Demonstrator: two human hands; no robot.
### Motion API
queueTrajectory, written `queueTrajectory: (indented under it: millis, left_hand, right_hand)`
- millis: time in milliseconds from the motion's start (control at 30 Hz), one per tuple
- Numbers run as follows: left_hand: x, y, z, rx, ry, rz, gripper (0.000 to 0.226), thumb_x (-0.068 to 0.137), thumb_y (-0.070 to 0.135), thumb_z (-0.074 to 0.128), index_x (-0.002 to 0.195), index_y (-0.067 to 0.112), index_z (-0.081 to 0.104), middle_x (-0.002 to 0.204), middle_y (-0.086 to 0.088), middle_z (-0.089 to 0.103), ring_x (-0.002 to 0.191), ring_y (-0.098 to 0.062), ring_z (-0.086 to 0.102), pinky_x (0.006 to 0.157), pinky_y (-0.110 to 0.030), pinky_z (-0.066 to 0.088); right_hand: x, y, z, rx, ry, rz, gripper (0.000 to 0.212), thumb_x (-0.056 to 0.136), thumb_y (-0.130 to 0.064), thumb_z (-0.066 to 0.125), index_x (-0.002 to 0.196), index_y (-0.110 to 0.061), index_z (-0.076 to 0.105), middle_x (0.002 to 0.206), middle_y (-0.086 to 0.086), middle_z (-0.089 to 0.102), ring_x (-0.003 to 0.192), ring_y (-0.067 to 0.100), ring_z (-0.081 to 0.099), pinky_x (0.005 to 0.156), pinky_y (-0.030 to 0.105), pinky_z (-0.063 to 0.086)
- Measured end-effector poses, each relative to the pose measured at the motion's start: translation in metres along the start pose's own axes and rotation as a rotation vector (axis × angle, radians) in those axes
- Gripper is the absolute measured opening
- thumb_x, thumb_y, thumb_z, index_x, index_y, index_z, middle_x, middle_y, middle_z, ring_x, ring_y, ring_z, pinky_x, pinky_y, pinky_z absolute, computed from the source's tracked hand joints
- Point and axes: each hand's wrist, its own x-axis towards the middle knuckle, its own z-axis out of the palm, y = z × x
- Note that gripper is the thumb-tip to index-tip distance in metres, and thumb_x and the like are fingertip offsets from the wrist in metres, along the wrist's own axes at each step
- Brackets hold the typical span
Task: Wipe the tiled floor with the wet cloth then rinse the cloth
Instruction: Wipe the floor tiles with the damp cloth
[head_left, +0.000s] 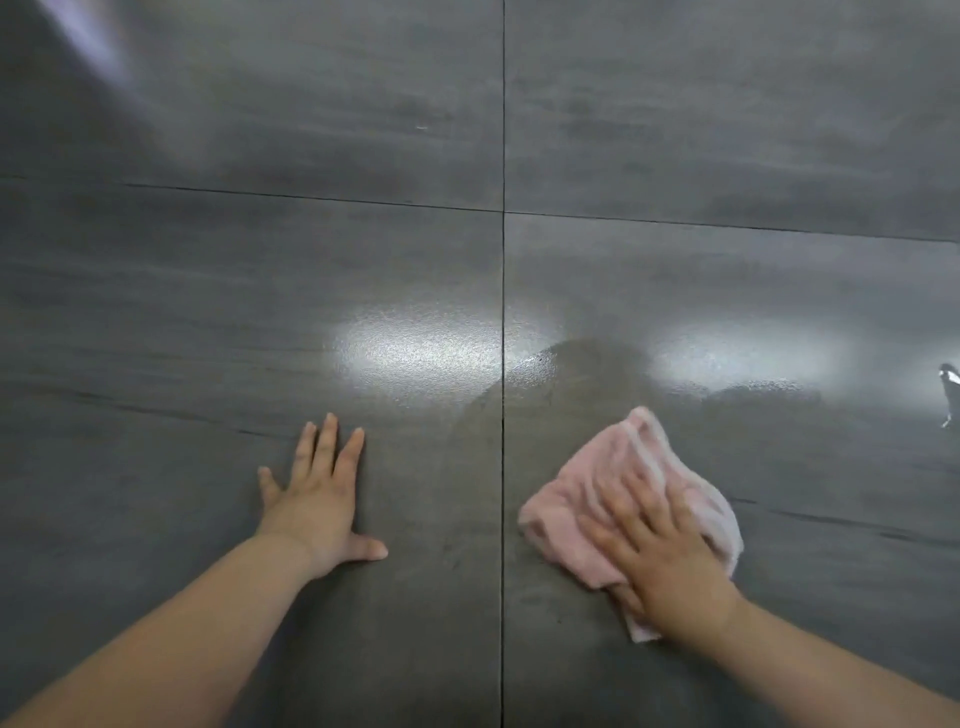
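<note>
Tiled floor (208, 312): L hand (317, 509) flat, empty; R hand (660, 556) flat on cloth (597, 483), lengthwise near-far.

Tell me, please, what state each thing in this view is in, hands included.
Pink terry cloth: crumpled, lying on the floor, pinned under the right hand.
Right hand: fingers spread, pressing down on the cloth.
Left hand: flat, fingers spread, resting on bare tile, holding nothing.
Dark grey tiled floor: glossy, with bright glare patches ahead of the hands; how wet it is cannot be told.
</note>
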Motion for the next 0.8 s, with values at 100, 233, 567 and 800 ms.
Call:
queueTrajectory:
  millis: [100,233,567,800]
  left_hand:
    - [-0.001,0.000,0.001,-0.004,-0.003,-0.003,0.118,0.068,0.054,0.066,0.140,0.020,-0.021,0.149,-0.005,-0.032,0.139,-0.022,-0.026,0.112,-0.057,0.006]
    - [-0.001,-0.002,0.005,-0.003,0.014,-0.004,0.118,0.068,0.055,0.065,0.140,0.022,-0.023,0.149,-0.003,-0.032,0.139,-0.020,-0.025,0.113,-0.055,0.005]
    - [0.002,-0.001,0.005,-0.007,0.013,0.011,0.118,0.069,0.056,0.064,0.139,0.020,-0.025,0.148,-0.006,-0.034,0.138,-0.024,-0.027,0.111,-0.058,0.004]
    - [0.005,-0.022,0.027,-0.080,0.301,0.122,0.102,0.065,0.083,0.011,0.143,0.020,-0.005,0.154,-0.005,-0.012,0.140,-0.013,-0.017,0.113,-0.048,-0.006]
  right_hand:
    - [0.035,-0.031,-0.004,-0.030,0.034,-0.304,0.058,0.080,-0.052,0.030,0.135,-0.034,0.030,0.143,0.005,0.040,0.142,0.036,0.003,0.103,0.052,0.004]
    - [0.092,-0.018,-0.030,-0.016,0.054,-0.172,0.058,0.076,-0.046,0.035,0.131,-0.030,0.047,0.138,0.004,0.049,0.129,0.036,0.041,0.100,0.063,0.031]
    - [0.013,-0.033,0.003,0.018,0.049,-0.187,0.057,0.070,-0.049,0.036,0.123,-0.031,0.040,0.133,0.001,0.041,0.144,0.031,-0.007,0.100,0.050,0.016]
    - [0.098,-0.001,-0.025,0.024,0.056,0.016,0.078,0.070,-0.052,0.020,0.144,-0.026,0.017,0.150,-0.001,0.027,0.140,0.022,0.023,0.110,0.053,0.013]
